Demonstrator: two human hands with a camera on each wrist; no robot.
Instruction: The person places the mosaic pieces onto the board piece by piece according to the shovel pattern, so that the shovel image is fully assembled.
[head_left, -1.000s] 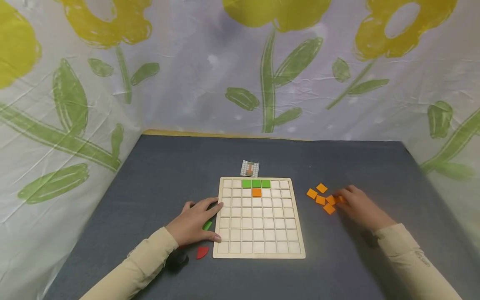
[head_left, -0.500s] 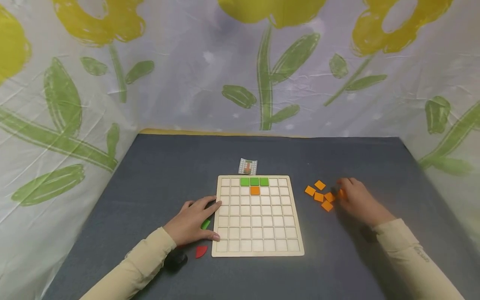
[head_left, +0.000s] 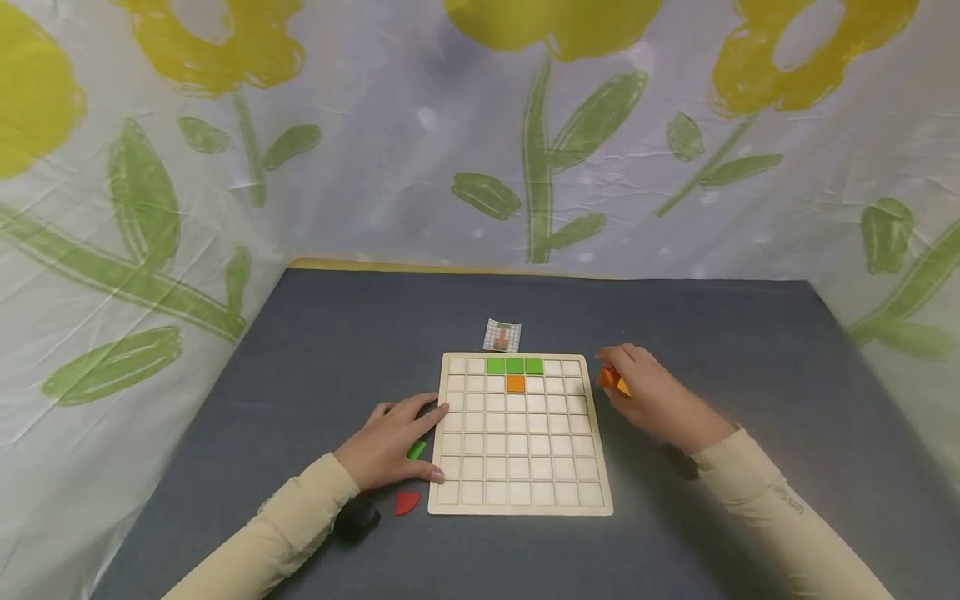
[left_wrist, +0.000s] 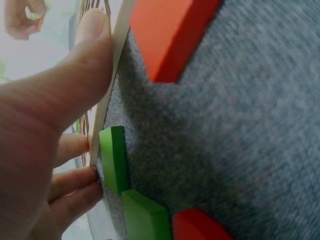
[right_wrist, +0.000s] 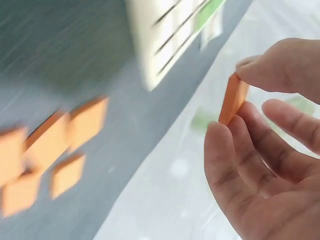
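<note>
Between thumb and fingertips my right hand [head_left: 663, 407] pinches an orange square tile [right_wrist: 233, 100], held up off the table just right of the grid board [head_left: 527, 493]. Below it, in the right wrist view, lie several loose orange tiles [right_wrist: 86, 122], mostly hidden behind the hand in the head view. My left hand [head_left: 390, 446] rests at the board's left edge, thumb and fingers spread along the rim. In the board's top row sit 3 green tiles [head_left: 515, 366], and one orange tile [head_left: 515, 383] lies under the middle one.
A small printed card [head_left: 502, 335] lies beyond the board's far edge. Green pieces [left_wrist: 115, 160] and red pieces [left_wrist: 170, 37] lie beside the left hand. A dark object [head_left: 357, 521] sits near the left wrist. Flower-printed fabric [head_left: 375, 167] surrounds the table.
My right hand has moved left from the orange tiles toward the board, carrying one tile up with it. The left hand stays at the board's edge.
</note>
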